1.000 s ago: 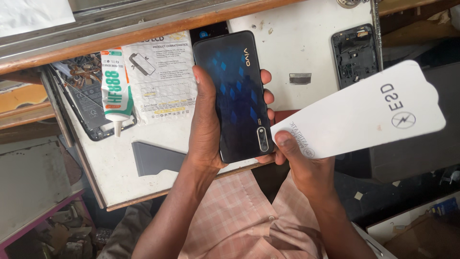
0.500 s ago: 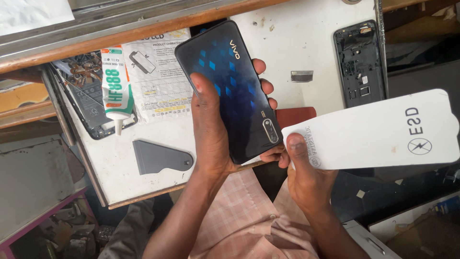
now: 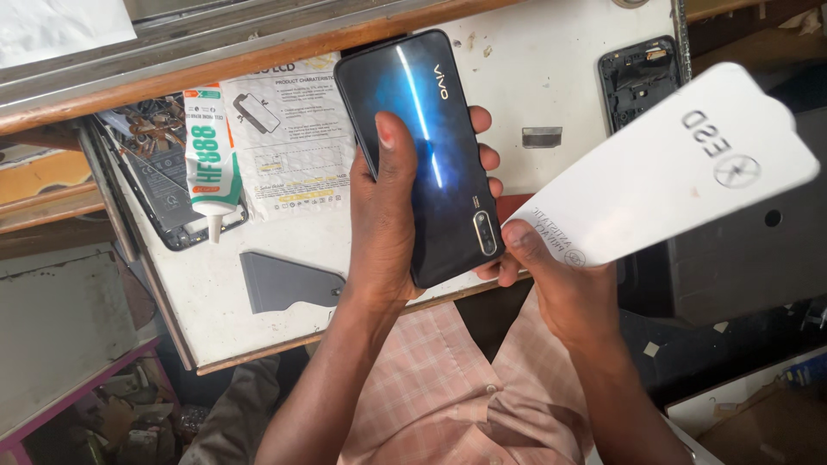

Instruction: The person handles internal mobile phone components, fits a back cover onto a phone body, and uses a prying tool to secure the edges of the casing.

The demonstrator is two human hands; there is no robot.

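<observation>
My left hand (image 3: 385,226) grips a dark blue glossy phone (image 3: 426,146) back side up, thumb on its left edge, fingers wrapped round the right edge. The phone's camera end points toward me. My right hand (image 3: 551,275) pinches the near corner of a flat white plastic sheet (image 3: 680,168) shaped like a phone screen, held up and slanting to the right. Its fingertips also touch the phone's near right corner. Both are held above the front edge of a white work board (image 3: 551,77).
On the board lie a glue tube (image 3: 207,155), a printed white packet (image 3: 289,142), an opened phone frame (image 3: 159,185) at left, a grey plastic card (image 3: 289,282), a small metal piece (image 3: 541,136) and another black phone frame (image 3: 642,77). A wooden ledge (image 3: 215,60) runs behind.
The white sheet has tilted upward again to the right. The phone has turned slightly and now catches a bright streak of light. Both hands keep their hold.
</observation>
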